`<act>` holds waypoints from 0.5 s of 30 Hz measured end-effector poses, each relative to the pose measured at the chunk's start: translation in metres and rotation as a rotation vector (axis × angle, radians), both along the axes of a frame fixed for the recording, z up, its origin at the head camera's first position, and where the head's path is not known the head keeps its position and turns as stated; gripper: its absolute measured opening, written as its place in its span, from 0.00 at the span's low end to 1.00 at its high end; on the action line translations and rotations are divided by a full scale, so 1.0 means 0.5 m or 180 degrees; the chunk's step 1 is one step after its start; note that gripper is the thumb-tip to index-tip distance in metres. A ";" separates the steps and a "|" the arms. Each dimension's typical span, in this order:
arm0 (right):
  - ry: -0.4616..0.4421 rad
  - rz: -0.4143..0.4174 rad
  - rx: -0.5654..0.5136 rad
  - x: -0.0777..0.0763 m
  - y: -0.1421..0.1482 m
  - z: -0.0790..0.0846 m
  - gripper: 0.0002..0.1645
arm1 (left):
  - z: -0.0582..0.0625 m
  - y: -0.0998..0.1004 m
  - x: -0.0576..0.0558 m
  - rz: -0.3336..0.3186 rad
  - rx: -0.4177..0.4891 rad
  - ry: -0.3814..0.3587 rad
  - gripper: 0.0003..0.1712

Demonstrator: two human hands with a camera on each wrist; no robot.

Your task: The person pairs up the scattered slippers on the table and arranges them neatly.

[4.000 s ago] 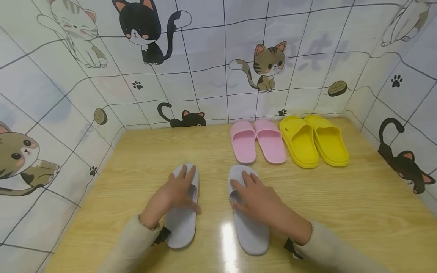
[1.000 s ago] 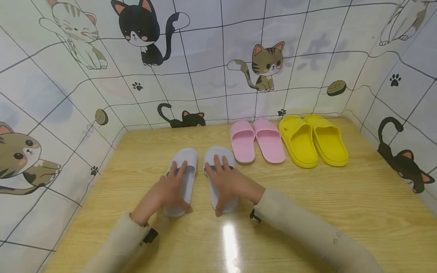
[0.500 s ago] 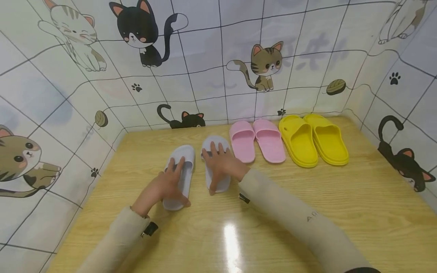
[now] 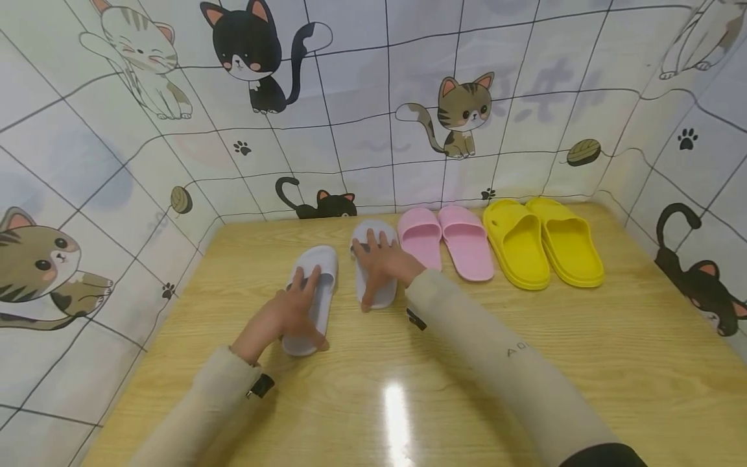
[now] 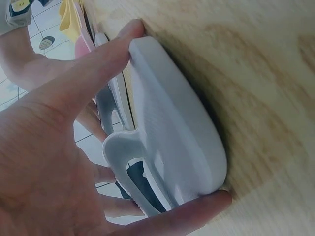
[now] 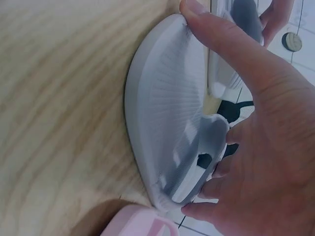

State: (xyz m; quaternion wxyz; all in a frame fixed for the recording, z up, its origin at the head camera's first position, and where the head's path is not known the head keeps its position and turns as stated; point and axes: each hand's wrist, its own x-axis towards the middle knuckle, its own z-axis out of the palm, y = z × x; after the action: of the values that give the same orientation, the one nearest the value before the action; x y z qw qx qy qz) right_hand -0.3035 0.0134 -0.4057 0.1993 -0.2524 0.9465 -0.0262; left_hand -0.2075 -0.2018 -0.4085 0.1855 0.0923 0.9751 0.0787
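Two pale grey slippers lie soles down on the wooden surface, toes toward the back wall. My left hand [image 4: 288,311] spans the left grey slipper [image 4: 322,301], fingers over its strap and thumb at the heel. In the left wrist view, thumb and a finger grip opposite edges of that slipper [image 5: 182,132]. Farther back, my right hand [image 4: 380,263] holds the right grey slipper [image 4: 384,297] the same way, its thumb on the heel edge in the right wrist view. That slipper [image 6: 165,93] stands just left of the pink pair, with a gap between the grey ones.
A pair of pink slippers [image 4: 469,250] stands near the back wall, partly hidden by my right hand. Right of it is a pair of yellow slippers [image 4: 516,250]. Cat-print walls [image 4: 362,130] enclose the wooden surface [image 4: 338,402] at the back and sides.
Both grey slippers have moved away from me toward the back wall under my hands. The right one went farther, also leftward, closing toward the left one. The pink and yellow pairs stayed put.
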 end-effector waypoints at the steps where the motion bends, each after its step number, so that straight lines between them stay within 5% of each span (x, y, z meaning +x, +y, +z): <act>1: -0.0001 -0.0008 -0.0002 -0.005 0.000 -0.001 0.92 | 0.000 0.000 0.000 0.0012 0.0000 -0.0003 0.90; 15: -0.0067 -0.0028 -0.0040 -0.050 0.003 0.002 0.90 | 0.005 -0.002 0.000 0.0014 -0.0069 -0.0031 0.89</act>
State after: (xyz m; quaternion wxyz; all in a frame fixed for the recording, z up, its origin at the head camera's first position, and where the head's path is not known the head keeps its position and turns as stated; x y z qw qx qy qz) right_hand -0.3283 0.0149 -0.4049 0.2075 -0.2492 0.9453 -0.0356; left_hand -0.2073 -0.2026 -0.4060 0.1910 0.0878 0.9752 0.0689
